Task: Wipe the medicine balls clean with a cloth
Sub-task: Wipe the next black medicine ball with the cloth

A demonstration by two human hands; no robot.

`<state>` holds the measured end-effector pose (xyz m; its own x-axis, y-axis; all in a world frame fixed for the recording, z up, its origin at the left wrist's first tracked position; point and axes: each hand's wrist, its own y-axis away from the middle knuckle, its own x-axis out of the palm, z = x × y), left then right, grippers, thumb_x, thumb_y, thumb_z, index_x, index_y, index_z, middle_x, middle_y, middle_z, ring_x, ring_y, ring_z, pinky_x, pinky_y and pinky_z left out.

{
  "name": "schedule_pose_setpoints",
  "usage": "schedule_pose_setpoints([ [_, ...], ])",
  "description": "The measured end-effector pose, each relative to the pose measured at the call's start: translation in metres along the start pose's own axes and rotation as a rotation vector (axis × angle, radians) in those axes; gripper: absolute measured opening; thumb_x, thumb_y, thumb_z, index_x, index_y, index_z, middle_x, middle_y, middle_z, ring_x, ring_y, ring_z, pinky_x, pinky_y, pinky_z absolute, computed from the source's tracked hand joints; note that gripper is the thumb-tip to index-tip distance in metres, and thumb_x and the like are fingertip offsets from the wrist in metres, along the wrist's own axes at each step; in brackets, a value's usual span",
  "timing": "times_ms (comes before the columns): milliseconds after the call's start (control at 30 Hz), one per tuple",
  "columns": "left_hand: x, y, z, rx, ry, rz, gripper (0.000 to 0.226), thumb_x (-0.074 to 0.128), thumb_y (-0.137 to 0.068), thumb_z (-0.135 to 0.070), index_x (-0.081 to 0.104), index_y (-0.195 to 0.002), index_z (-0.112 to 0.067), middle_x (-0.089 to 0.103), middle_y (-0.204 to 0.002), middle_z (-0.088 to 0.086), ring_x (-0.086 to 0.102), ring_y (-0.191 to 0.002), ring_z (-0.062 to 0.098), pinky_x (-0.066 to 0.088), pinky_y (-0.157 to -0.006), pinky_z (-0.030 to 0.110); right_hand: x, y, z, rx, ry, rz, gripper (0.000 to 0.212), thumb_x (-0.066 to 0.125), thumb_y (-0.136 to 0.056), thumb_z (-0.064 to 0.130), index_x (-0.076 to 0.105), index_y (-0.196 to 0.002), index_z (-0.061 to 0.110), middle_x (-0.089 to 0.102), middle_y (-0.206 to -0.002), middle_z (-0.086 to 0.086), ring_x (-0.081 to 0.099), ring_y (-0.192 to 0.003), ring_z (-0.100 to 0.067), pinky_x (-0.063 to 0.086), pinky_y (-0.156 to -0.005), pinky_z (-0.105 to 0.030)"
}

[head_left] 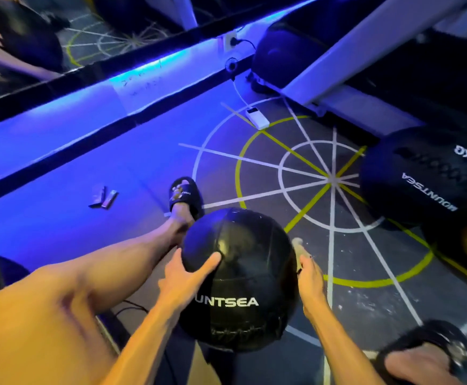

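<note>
Black MOUNTSEA medicine ball (pixel 240 279) is in front of me, between my legs, low over the dark gym floor (pixel 365 301); can't tell if it rests on the floor or on me.

Left hand (pixel 183 276) lies flat on the ball's left shoulder, fingers straight and spread, thumb up toward the top panel. Bracing, not gripping.

Right hand (pixel 308 276) is at the ball's right flank, curled around something pale that pokes out above the knuckles, probably the cloth (pixel 299 245), but it's blurred and mostly hidden, so not certain.

Handling judgement:
- Looks like stitched leatherette panels, glossy. Likely slick where smooth, grippier at the seams.
- Dense and heavy for its size. It should stay put under wiping pressure but will roll if pushed off-centre.
- Slightly soft shell, so no fragility concern.
- Best hold: open palm wide on the side opposite the wipe, as the left is now. To rotate it, cup from underneath with both hands rather than pinching a seam.

Second ball, marked 3kg (pixel 424 176), sits on the floor to the right, well apart. White power bank (pixel 257 119) lies by the wall.
</note>
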<state>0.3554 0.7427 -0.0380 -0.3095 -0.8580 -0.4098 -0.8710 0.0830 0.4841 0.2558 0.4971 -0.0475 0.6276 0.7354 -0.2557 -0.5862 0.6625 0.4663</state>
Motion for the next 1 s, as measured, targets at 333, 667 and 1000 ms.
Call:
schedule_pose_setpoints([
  [333,0.038,0.011,0.007,0.118,-0.273,-0.088,0.128,0.051,-0.052,-0.107,0.037,-0.150,-0.027,0.047,-0.151,0.007,0.041,-0.141,0.033,0.038,-0.113,0.058,0.005,-0.012,0.038,-0.067,0.442,-0.096,0.050,0.025,-0.110,0.038,0.059,-0.132,0.009,0.060,-0.137,-0.017,0.053,-0.127,-0.036,0.039,-0.100,-0.044],
  [667,0.054,0.042,-0.018,0.080,-0.362,-0.018,0.150,0.030,-0.043,-0.108,0.004,-0.164,-0.023,0.004,-0.172,0.007,0.005,-0.157,0.033,0.016,-0.124,0.059,0.024,-0.005,0.057,-0.583,0.708,0.274,0.060,0.027,-0.099,0.022,0.031,-0.159,0.024,0.026,-0.164,0.011,0.020,-0.152,-0.008,0.007,-0.126,-0.025],
  [1000,0.085,0.053,-0.032,0.250,-0.540,0.059,0.146,0.027,-0.041,-0.108,-0.002,-0.163,-0.032,-0.009,-0.172,-0.001,-0.010,-0.157,0.029,0.001,-0.125,0.060,0.026,0.006,0.058,-0.711,0.797,0.260,0.044,0.026,-0.100,0.025,0.059,-0.127,0.017,0.056,-0.136,-0.005,0.045,-0.131,-0.024,0.032,-0.114,-0.041],
])
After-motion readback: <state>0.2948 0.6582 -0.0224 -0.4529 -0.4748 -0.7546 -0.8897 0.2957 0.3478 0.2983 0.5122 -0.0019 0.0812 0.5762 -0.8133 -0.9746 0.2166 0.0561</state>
